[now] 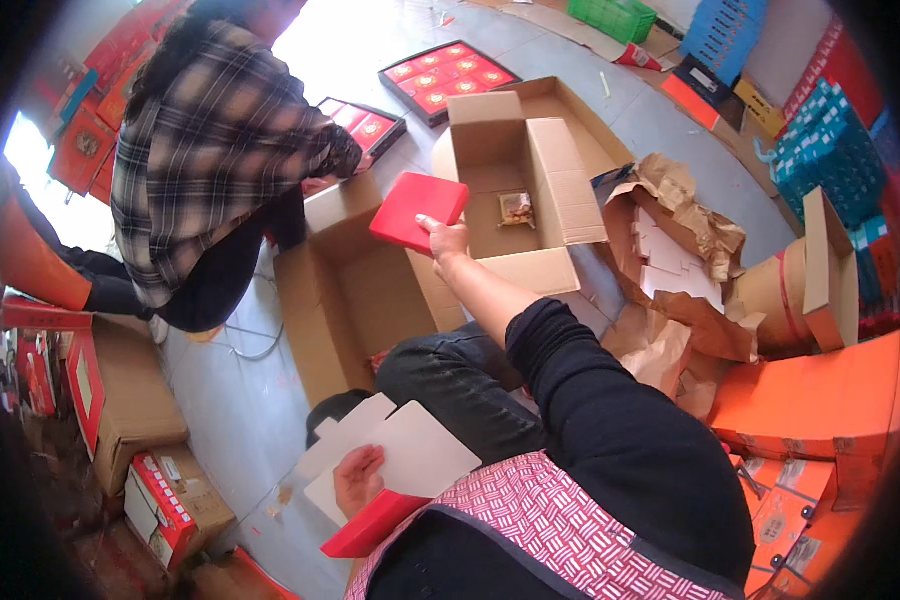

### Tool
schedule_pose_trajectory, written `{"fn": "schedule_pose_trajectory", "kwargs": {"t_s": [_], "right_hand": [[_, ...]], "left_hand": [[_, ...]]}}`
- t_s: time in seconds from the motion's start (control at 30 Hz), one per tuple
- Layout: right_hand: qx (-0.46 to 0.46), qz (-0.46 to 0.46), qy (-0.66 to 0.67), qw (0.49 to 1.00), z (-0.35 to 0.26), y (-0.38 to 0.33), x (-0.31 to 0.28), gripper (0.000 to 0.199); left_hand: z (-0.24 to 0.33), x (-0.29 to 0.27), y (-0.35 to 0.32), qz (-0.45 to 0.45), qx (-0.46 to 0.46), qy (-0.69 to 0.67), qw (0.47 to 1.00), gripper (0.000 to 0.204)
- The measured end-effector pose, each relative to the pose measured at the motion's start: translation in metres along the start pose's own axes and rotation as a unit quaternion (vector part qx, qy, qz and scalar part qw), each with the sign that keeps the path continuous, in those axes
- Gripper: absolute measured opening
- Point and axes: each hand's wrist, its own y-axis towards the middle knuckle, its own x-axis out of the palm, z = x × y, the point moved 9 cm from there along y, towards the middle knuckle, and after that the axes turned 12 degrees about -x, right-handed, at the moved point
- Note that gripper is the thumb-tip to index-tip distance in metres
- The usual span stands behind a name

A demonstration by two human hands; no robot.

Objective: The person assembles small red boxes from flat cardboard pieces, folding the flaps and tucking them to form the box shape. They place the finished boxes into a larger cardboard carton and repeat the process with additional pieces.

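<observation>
My right hand (446,240) reaches forward and grips a closed, flat red box (418,208) by its near edge, thumb on top. The box is over two open brown cardboard boxes, the nearer carton (370,290) and the farther carton (560,180). Over my lap, my left hand (358,480) holds a partly unfolded carton (425,450), red outside and white inside. Its fingers are slightly curled against the white inner side, and a red panel hides the wrist. In the farther carton lies a small yellowish packet (516,209).
At left, a person in a plaid shirt (220,140) bends over a tray of red boxes (370,125); another such tray (450,78) lies beyond. Crumpled brown paper (685,200) lies at right, near stacked orange boxes (810,395). More cartons (135,390) stand at lower left.
</observation>
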Motion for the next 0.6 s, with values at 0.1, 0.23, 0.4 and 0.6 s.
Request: {"fn": "schedule_pose_trajectory", "kwargs": {"t_s": [0.1,0.23,0.4,0.6], "right_hand": [[0.071,-0.036,0.025,0.997,0.022,-0.004,0.008,0.031],[0.111,-0.106,-0.054,0.987,0.068,0.021,0.003,0.034],[0.115,-0.180,-0.103,0.972,0.093,0.039,0.012,0.036],[0.060,-0.237,-0.093,0.965,0.094,0.032,0.035,0.041]], "left_hand": [[0.003,0.003,0.000,0.007,-0.017,-0.014,1.000,0.031],[0.000,0.005,0.003,-0.006,-0.026,-0.037,0.999,0.031],[-0.010,0.000,0.009,-0.027,-0.021,-0.063,0.997,0.032],[-0.008,0.001,0.002,-0.006,-0.036,-0.045,0.998,0.032]]}}
